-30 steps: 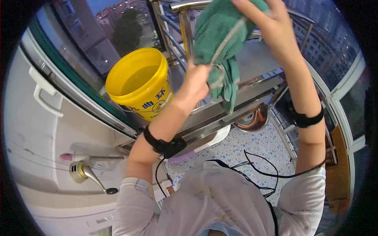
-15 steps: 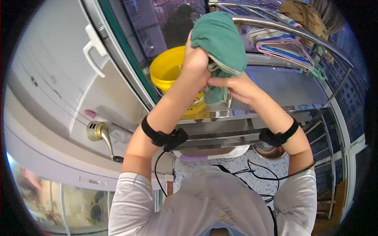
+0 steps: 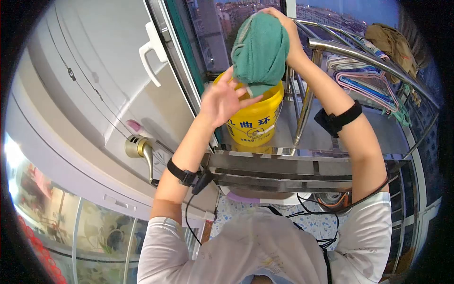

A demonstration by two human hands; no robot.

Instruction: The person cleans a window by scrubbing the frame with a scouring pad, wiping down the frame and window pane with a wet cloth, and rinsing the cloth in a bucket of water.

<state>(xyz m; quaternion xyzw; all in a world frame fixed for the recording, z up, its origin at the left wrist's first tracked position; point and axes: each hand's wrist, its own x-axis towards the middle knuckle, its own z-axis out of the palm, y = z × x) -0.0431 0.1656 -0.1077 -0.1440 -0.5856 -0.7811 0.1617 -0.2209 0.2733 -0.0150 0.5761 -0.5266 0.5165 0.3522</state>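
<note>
While the right hand (image 3: 292, 38) now curls around the upper right of the bunched green cloth (image 3: 261, 49), having shifted from beneath it, the left hand (image 3: 221, 103), closed on the fabric half a second earlier, stands loosened with fingers spread and palm toward the viewer. Whether its fingertips brush the cloth's lower edge is not quite clear. The cloth lies in view over the mouth of the yellow bucket (image 3: 243, 115), beside the steel railing (image 3: 307, 99); support appears to fall chiefly to the right hand.
</note>
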